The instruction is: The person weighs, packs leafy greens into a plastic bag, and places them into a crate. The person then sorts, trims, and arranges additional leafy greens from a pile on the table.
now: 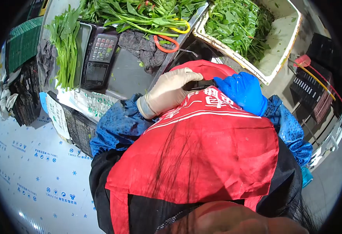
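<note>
My left hand (173,90), in a cream glove, is closed in front of the red apron (202,144), fingertips bent inward. Opposite it, my right hand (243,93) wears a blue glove and has its fingers curled against the apron's upper part. Between the two hands a small dark thing shows at the apron; its kind is hard to make out. Beyond my left hand are a grey cloth (143,50) and a red-orange loop handle (166,43) on the metal tabletop (130,76).
A dark keypad scale (100,58) stands at the left, beside a bunch of leafy green stems (66,50). More greens (139,15) lie behind, near a yellow loop handle (182,26). At the right, a white foam box (284,50) holds cut greens. Black crates (313,87) sit farther right.
</note>
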`<move>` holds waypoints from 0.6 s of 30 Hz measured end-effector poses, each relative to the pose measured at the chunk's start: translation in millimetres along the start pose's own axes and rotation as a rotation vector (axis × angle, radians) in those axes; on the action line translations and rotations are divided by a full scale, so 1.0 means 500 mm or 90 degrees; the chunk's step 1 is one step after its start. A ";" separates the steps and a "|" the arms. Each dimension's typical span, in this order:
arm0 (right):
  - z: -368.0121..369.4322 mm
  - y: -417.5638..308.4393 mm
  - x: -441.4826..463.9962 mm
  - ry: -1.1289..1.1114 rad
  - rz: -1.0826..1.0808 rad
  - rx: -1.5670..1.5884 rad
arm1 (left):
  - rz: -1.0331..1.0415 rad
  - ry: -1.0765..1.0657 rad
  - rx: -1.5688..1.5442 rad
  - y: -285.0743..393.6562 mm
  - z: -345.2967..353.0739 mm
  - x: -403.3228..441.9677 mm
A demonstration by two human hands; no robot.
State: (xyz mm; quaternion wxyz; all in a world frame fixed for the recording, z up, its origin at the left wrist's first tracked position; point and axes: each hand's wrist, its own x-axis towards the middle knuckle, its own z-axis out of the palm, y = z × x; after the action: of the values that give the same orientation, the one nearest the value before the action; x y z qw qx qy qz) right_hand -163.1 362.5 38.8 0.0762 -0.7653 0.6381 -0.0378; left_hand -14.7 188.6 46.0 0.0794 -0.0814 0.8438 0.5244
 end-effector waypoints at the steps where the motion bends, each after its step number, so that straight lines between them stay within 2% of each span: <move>1: 0.006 -0.002 0.000 0.014 0.007 -0.010 | 0.000 0.003 0.001 0.001 -0.001 -0.001; 4: 0.003 -0.008 0.005 -0.002 0.024 -0.020 | -0.199 -0.075 -0.381 0.001 -0.003 -0.001; 5: 0.001 -0.011 0.007 -0.033 0.035 -0.017 | -0.197 -0.071 -0.382 0.001 -0.004 -0.001; 8: 0.002 -0.016 0.009 -0.054 0.031 -0.023 | -0.357 -0.101 -0.560 0.001 -0.006 -0.005; 12: 0.001 -0.018 0.012 -0.024 0.005 -0.052 | -0.246 -0.060 -0.443 -0.012 0.013 -0.011; 18: -0.007 -0.032 0.018 0.015 0.004 -0.020 | -0.248 -0.040 -0.495 -0.024 0.032 -0.009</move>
State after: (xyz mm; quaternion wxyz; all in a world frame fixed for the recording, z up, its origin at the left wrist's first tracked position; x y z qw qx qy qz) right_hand -146.6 356.3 44.7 0.0570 -0.7637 0.6420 -0.0365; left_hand -6.8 197.9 29.6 0.1657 -0.2467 0.5497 0.7807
